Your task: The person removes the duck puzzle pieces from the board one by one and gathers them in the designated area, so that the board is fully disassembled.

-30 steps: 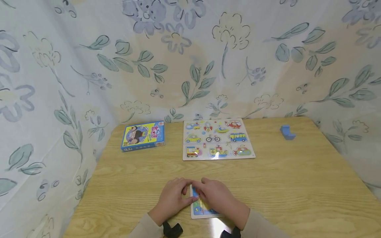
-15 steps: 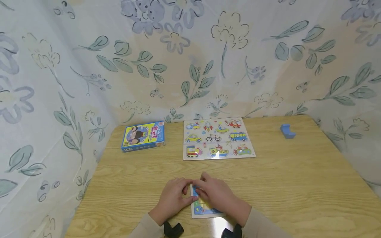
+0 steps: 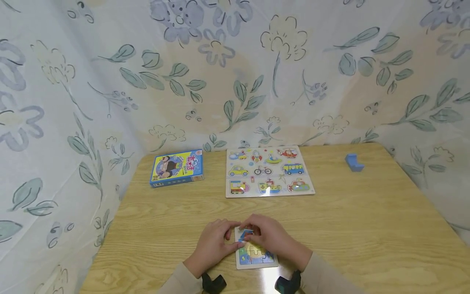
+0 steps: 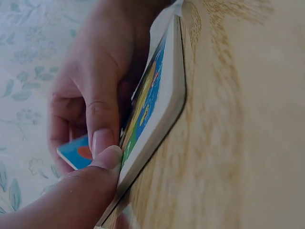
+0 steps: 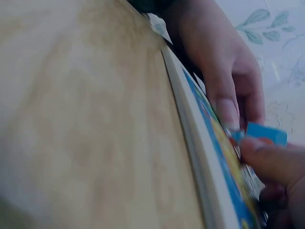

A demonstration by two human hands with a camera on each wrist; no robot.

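A small jigsaw puzzle in a pale frame (image 3: pixel 256 266) lies flat near the front of the table. My left hand (image 3: pixel 210 247) holds it at its left side, thumb on the frame's edge and index finger at the far left corner. Between thumb and fingers, my right hand (image 3: pixel 273 237) pinches a blue puzzle piece (image 3: pixel 246 234) with an orange-red patch. In the left wrist view this piece (image 4: pixel 74 152) is tilted up from the board, close to my left thumb (image 4: pixel 86 188). My right hand covers the puzzle's far right part.
Behind the hands lies a larger vehicle picture board (image 3: pixel 269 172). At the back left sits a blue and yellow box (image 3: pixel 177 168), and a small blue block (image 3: pixel 354 162) stands at the back right. A floral curtain (image 3: pixel 235 73) hangs along the table's rear edge.
The right hand has drawn its fingers back and lifted the blue piece from the puzzle's far left corner, leaving more of the puzzle visible. My left hand has stayed in place.
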